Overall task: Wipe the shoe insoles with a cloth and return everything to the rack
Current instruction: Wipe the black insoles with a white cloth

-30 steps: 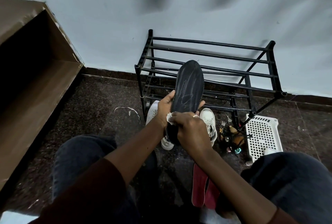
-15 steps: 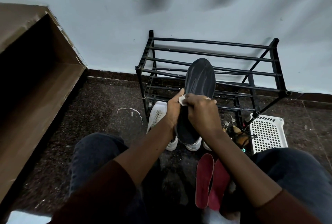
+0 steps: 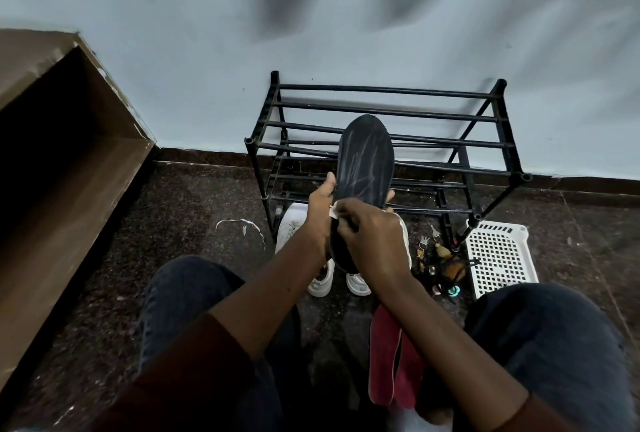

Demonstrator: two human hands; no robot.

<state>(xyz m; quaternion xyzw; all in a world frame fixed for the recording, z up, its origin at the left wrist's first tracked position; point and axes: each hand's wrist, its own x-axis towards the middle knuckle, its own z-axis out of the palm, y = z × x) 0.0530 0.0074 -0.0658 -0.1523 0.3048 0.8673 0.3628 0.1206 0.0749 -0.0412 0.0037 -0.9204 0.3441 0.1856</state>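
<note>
Since the earlier frame the right hand (image 3: 374,241) had slid the white cloth (image 3: 335,212) down the black insole (image 3: 365,161) toward its heel, its grip pinching the cloth; the left hand (image 3: 320,209) held the insole's edge in its grip, upright before the rack (image 3: 381,112). A white basket (image 3: 498,251) lay just beside the rack's right leg, and open floor (image 3: 194,223) lay left of the white shoes (image 3: 320,284). Pale streaks crossed the insole's toe.

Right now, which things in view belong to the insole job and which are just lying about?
Job: flat black shoe insole in left hand; small white cloth pinched by right hand; two red insoles on floor; white sneakers; black metal tube rack.
Lying about: white perforated plastic basket; keys and trinkets pile; brown wooden cabinet; white string scrap.
</note>
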